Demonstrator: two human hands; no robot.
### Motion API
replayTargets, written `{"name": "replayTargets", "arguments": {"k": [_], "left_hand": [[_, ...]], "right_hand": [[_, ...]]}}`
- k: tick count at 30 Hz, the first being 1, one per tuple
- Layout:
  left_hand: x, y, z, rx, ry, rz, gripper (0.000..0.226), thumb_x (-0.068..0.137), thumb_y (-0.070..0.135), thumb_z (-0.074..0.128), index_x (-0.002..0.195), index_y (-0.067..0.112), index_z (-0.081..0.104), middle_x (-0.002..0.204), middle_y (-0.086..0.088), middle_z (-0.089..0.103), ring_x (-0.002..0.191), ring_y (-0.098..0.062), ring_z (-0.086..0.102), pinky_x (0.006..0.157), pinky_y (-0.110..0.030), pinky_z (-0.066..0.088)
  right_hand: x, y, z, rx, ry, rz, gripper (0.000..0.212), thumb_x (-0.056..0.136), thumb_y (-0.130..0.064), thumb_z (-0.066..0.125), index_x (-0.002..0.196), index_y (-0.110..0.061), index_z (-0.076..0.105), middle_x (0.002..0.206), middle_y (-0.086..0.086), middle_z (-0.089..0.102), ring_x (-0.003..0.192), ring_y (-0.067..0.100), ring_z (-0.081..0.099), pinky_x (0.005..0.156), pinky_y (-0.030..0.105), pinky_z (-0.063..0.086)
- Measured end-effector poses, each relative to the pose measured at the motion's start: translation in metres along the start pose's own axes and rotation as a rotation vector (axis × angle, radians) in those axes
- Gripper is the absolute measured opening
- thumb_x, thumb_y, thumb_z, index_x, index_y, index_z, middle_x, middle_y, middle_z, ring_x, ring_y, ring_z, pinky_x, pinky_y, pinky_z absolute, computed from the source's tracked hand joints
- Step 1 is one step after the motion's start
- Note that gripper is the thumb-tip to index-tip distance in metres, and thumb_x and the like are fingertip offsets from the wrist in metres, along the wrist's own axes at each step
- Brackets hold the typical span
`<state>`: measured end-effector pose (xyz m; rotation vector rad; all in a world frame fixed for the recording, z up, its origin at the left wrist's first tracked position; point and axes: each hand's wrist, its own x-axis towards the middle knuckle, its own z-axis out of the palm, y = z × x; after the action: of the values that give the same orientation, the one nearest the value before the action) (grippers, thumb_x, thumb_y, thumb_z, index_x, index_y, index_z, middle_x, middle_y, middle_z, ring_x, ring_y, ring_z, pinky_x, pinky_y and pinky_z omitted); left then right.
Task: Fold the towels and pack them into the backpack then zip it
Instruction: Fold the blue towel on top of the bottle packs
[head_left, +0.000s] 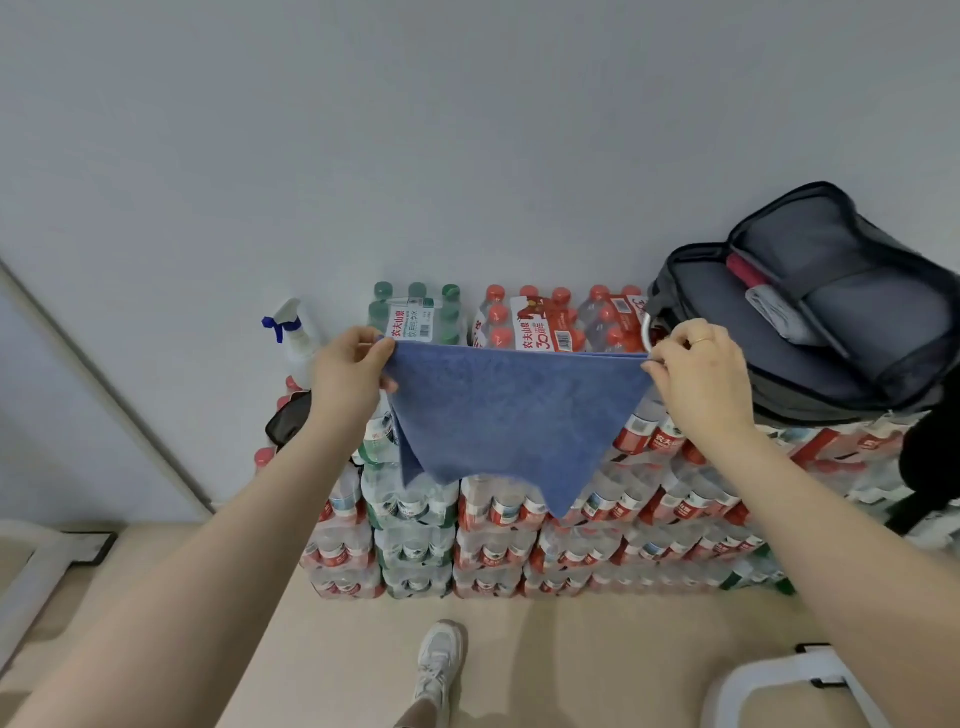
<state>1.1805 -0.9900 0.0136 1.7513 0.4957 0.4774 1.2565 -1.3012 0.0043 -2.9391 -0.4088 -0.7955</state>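
Blue soft cloth towel (511, 415) hangs in the air, stretched sideways between both hands. Left hand (349, 370) and right hand (693, 364) each pinch a top corner. Open grey fabric backpack (810, 312) sits nearer the right hand.

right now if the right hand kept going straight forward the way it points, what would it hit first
Probably the open backpack: the right hand, pinching the blue towel, has its fingers close to the bag's near edge. Depth is unclear from this one view.

The blue towel (511, 415) hides the bottle packs (524, 512) behind it. The backpack (810, 332) runs off the right edge. Small print on the far bottle labels is unreadable.
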Motion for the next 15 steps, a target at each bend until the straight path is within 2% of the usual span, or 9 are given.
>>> {"name": "replayTargets", "arguments": {"k": [2, 3, 7, 11, 15], "left_hand": [[0.018, 0.001, 0.004, -0.100, -0.011, -0.047, 0.020, 0.094, 0.014, 0.049, 0.075, 0.021, 0.051, 0.073, 0.002, 0.058, 0.040, -0.006, 0.057, 0.042, -0.018, 0.042], [0.028, 0.002, 0.007, -0.149, -0.018, -0.069, 0.020, 0.094, 0.014, 0.049, 0.076, 0.021, 0.051, 0.076, 0.002, 0.058, 0.040, -0.004, 0.058, 0.042, -0.016, 0.044], [0.076, 0.001, 0.019, -0.280, -0.040, -0.089, 0.015, 0.094, 0.013, 0.050, 0.079, 0.018, 0.053, 0.080, -0.001, 0.060, 0.050, -0.006, 0.064, 0.050, -0.016, 0.053], [0.129, 0.002, 0.033, -0.352, -0.036, -0.100, 0.016, 0.094, 0.011, 0.049, 0.079, 0.016, 0.052, 0.080, -0.003, 0.059, 0.054, -0.008, 0.066, 0.059, -0.016, 0.056], [0.183, 0.000, 0.050, -0.356, -0.054, -0.139, 0.015, 0.093, 0.010, 0.051, 0.078, 0.015, 0.053, 0.078, -0.003, 0.058, 0.056, -0.009, 0.065, 0.063, -0.017, 0.057]], "right_hand": [[0.017, -0.003, 0.011, -0.019, -0.044, 0.023, 0.021, 0.086, -0.018, 0.062, 0.085, 0.003, 0.066, 0.097, 0.020, 0.062, 0.096, 0.039, 0.054, 0.080, 0.046, 0.044], [0.026, -0.003, 0.017, -0.040, -0.058, 0.013, 0.023, 0.088, -0.021, 0.060, 0.085, 0.001, 0.065, 0.095, 0.019, 0.064, 0.095, 0.038, 0.056, 0.080, 0.045, 0.044], [0.064, -0.009, 0.037, -0.047, -0.025, 0.057, 0.024, 0.089, -0.021, 0.058, 0.076, -0.002, 0.061, 0.070, 0.016, 0.065, 0.078, 0.036, 0.061, 0.086, 0.043, 0.039], [0.108, -0.023, 0.054, 0.185, -0.070, 0.228, 0.019, 0.090, -0.020, 0.056, 0.086, -0.002, 0.060, 0.084, 0.020, 0.062, 0.086, 0.038, 0.056, 0.068, 0.039, 0.037], [0.153, -0.031, 0.086, 0.438, -0.067, 0.435, 0.007, 0.088, -0.018, 0.057, 0.087, -0.011, 0.058, 0.086, 0.008, 0.061, 0.081, 0.027, 0.055, 0.065, 0.031, 0.037]]}}
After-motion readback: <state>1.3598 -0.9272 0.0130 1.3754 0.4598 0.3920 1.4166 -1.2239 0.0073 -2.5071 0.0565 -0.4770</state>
